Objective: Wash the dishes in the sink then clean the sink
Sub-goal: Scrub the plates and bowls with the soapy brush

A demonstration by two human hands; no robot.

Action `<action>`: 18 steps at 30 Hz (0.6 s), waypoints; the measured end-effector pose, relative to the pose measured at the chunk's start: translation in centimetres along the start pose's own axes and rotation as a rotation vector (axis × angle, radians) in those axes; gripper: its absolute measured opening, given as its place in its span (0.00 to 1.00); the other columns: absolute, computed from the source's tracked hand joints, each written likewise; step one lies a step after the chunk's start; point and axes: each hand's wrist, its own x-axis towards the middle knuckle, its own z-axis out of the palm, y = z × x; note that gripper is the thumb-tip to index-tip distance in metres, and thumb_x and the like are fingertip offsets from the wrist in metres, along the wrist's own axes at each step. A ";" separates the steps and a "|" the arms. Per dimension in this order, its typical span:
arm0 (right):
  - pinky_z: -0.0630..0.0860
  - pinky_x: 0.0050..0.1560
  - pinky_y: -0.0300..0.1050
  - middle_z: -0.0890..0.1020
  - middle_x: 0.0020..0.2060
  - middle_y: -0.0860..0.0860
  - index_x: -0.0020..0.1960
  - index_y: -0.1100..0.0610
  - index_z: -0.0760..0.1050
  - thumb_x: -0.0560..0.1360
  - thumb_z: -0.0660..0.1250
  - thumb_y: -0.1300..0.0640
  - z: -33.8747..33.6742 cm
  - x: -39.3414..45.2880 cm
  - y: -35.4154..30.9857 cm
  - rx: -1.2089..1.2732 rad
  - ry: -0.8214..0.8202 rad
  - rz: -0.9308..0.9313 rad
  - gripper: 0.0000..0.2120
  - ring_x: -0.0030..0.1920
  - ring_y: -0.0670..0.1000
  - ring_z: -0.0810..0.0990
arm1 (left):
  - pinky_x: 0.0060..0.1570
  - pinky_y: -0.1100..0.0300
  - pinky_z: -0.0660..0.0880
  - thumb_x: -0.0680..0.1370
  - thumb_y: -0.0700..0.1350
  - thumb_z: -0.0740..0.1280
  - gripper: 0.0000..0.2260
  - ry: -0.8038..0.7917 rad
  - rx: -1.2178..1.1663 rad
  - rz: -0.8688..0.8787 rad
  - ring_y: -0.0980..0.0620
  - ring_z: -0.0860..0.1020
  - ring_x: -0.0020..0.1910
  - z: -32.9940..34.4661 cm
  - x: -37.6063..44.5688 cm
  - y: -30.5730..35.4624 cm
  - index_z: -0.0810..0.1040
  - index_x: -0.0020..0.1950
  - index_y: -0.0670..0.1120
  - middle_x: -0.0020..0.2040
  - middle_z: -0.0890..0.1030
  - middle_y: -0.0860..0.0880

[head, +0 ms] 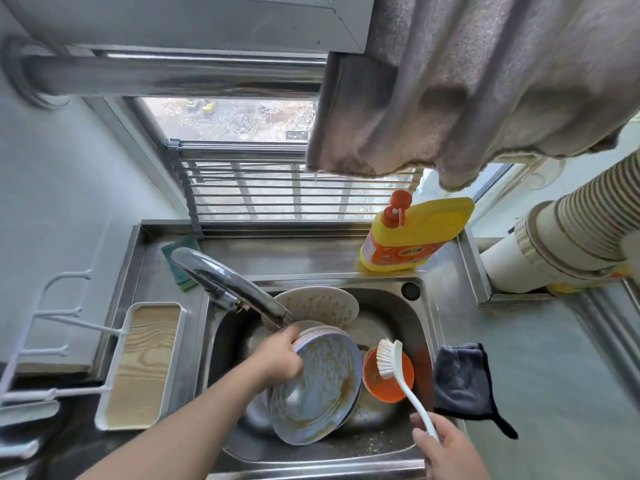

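You've got a glossy steel sink (429, 327) w/ shiny chrome faucet (221, 278) at 10 o'clock. Blue plate (322, 386) looks like matt plastic, smeared w/ residue. Brush (398, 368): smooth white plastic. Dark cloth (464, 382) at 3 o'clock is soft, matt. Tray (145, 362) at 9 shows wood grain.

Plates (322, 386) in sink (424, 327), bowl (388, 379) right; bottle (412, 237) behind; cloth (464, 382) right of sink.
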 end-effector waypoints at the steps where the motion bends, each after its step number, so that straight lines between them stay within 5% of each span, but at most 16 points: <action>1: 0.71 0.29 0.33 0.82 0.28 0.49 0.48 0.56 0.84 0.76 0.72 0.68 -0.1 0.3 0.1 0.006 0.003 0.008 0.08 0.24 0.44 0.76 | 0.51 0.54 0.79 0.69 0.42 0.66 0.17 -0.009 -0.035 0.041 0.47 0.81 0.52 -0.2 -1.2 -0.5 0.74 0.56 0.54 0.51 0.83 0.51; 7: 0.68 0.24 0.31 0.79 0.23 0.47 0.48 0.57 0.83 0.76 0.71 0.69 -0.3 1.3 0.2 0.005 0.002 0.009 0.09 0.20 0.41 0.72 | 0.55 0.60 0.77 0.74 0.43 0.67 0.21 -0.088 0.084 0.244 0.57 0.80 0.50 1.2 -7.7 -4.1 0.70 0.60 0.66 0.50 0.81 0.60; 14: 0.68 0.24 0.32 0.80 0.27 0.49 0.50 0.53 0.84 0.76 0.73 0.66 0.9 1.3 0.8 -0.013 -0.042 0.025 0.09 0.23 0.44 0.73 | 0.55 0.71 0.75 0.72 0.35 0.65 0.35 0.267 -0.154 0.201 0.69 0.81 0.52 2.7 -8.3 -5.6 0.74 0.61 0.78 0.51 0.84 0.69; 18: 0.68 0.23 0.36 0.79 0.26 0.50 0.50 0.55 0.84 0.76 0.72 0.66 1.0 1.1 0.6 -0.009 -0.049 0.009 0.08 0.23 0.48 0.72 | 0.54 0.69 0.75 0.77 0.33 0.71 0.32 0.394 -0.353 0.069 0.65 0.82 0.53 1.6 -7.3 -6.4 0.77 0.61 0.73 0.50 0.86 0.65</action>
